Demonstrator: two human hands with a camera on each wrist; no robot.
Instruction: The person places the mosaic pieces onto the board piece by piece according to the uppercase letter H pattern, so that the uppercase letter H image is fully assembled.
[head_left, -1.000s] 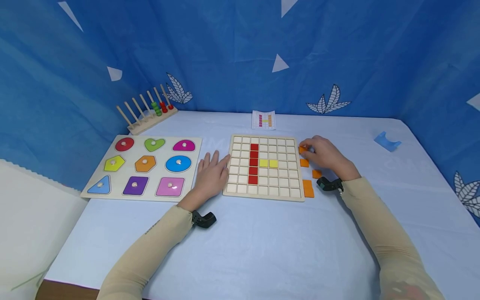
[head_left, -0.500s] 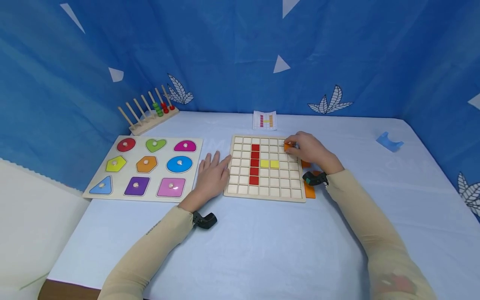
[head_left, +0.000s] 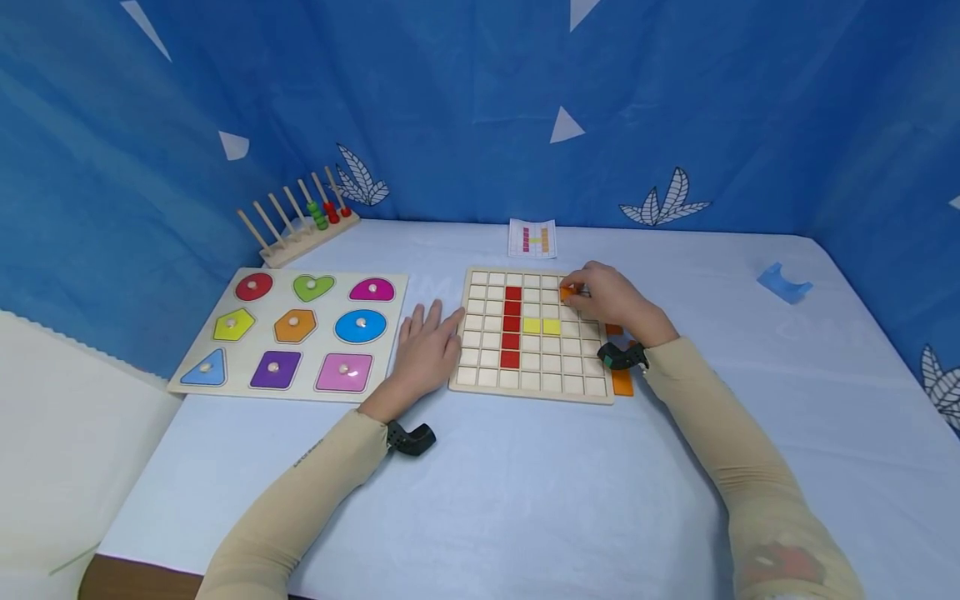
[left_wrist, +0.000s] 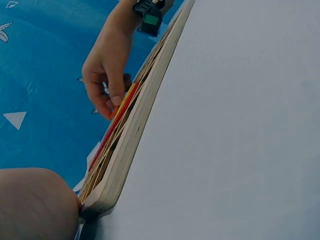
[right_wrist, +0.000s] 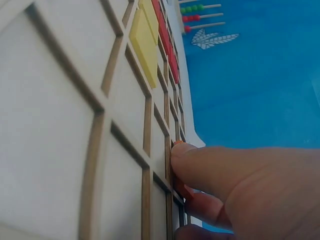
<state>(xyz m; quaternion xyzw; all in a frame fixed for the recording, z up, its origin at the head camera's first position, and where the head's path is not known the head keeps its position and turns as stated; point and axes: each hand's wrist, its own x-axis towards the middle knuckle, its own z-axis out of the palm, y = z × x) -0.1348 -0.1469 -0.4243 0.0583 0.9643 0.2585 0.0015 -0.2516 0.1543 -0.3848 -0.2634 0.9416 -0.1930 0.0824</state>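
A wooden grid board [head_left: 532,396] lies flat with a column of several red tiles [head_left: 512,323] and two yellow tiles [head_left: 551,327] set in its cells. My right hand [head_left: 618,302] pinches an orange tile [head_left: 567,293] between thumb and fingers, over the upper right cells. In the right wrist view, the orange tile [right_wrist: 184,190] is right at the grid's dividers, partly covered by the thumb. My left hand [head_left: 424,354] rests beside the board's left edge, fingers spread and straight, with fingertips at its rim.
More orange tiles [head_left: 622,382] lie along the board's right side, partly under my right wrist. A pattern card [head_left: 532,240] is behind the board. Left of it are a knobbed shape puzzle [head_left: 255,389] and a bead-peg stand [head_left: 311,242]. A blue curved piece [head_left: 783,283] lies far right.
My right hand has carried an orange tile from the board's right side leftward onto its upper right cells. My left hand has stayed at the left edge.
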